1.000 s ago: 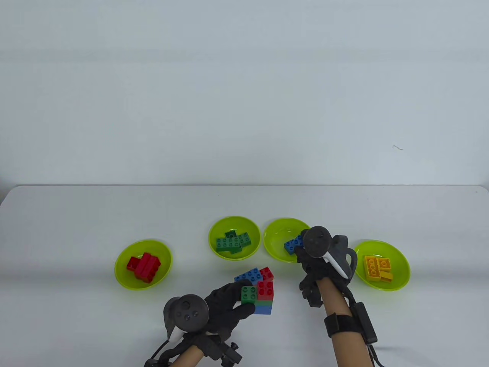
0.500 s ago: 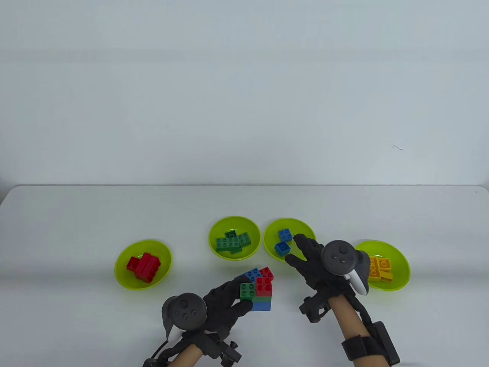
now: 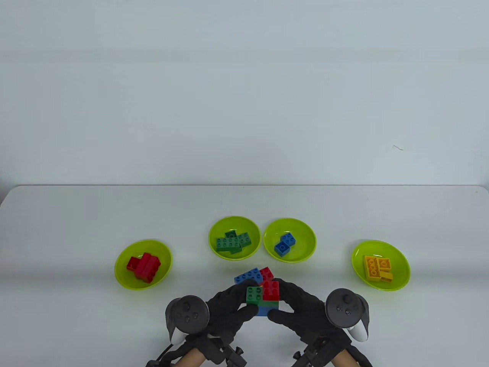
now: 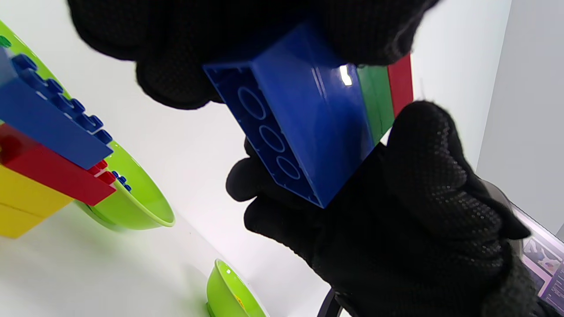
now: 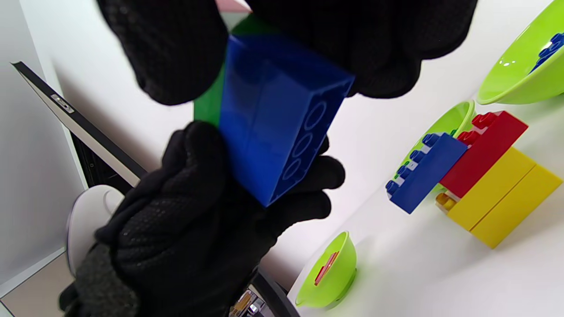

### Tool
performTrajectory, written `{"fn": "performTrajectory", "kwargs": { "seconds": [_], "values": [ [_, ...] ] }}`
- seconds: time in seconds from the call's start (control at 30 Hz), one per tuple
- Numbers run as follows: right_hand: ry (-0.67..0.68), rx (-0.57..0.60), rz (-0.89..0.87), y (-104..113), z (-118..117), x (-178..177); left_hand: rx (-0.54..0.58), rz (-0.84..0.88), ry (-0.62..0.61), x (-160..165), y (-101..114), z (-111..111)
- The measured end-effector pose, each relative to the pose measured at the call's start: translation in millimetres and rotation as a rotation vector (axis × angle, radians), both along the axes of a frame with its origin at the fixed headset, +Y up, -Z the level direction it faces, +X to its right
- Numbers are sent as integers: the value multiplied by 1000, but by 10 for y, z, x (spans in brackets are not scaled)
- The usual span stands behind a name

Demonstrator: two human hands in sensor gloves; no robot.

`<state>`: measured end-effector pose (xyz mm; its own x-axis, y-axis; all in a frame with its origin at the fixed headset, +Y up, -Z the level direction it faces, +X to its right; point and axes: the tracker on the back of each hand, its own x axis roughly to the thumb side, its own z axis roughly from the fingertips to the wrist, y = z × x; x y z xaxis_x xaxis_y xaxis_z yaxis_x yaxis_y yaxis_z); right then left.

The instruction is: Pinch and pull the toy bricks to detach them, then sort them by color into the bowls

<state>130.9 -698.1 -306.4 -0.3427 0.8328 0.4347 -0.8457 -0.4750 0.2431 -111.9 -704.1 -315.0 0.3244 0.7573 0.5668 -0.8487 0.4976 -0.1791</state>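
Note:
Both gloved hands grip one small brick stack (image 3: 263, 300) near the table's front edge. It has a green brick (image 3: 254, 294) and a red brick (image 3: 271, 289) on top, above a green layer and a blue base (image 4: 304, 127). My left hand (image 3: 240, 302) holds its left side and my right hand (image 3: 286, 302) its right side. From below, the right wrist view shows the blue base (image 5: 277, 119) clamped between fingers and thumbs. A second cluster (image 3: 254, 274) of blue, red and yellow bricks (image 5: 502, 202) lies on the table just behind.
Four lime bowls stand in a row behind: a red-brick bowl (image 3: 119, 273) at left, a green-brick bowl (image 3: 214, 229), a bowl with two blue bricks (image 3: 305, 241), and a yellow-brick bowl (image 3: 401, 267) at right. The table's far edge runs behind them.
My right hand left a blue brick in the blue bowl, drew back toward me and took hold of the stack. The left hand shifted the stack slightly right.

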Motion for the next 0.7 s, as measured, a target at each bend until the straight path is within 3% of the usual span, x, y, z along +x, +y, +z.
{"fn": "performTrajectory", "kwargs": {
  "seconds": [0.33,0.57,0.7],
  "values": [
    [-107,49,-41,-90,101,55,-19,6,-41,71,-50,32],
    [-96,54,-8,-129,117,-20,130,-88,-24,132,271,29],
    [-77,64,16,-121,143,-78,176,-178,-30,187,325,53]
  ]
}}
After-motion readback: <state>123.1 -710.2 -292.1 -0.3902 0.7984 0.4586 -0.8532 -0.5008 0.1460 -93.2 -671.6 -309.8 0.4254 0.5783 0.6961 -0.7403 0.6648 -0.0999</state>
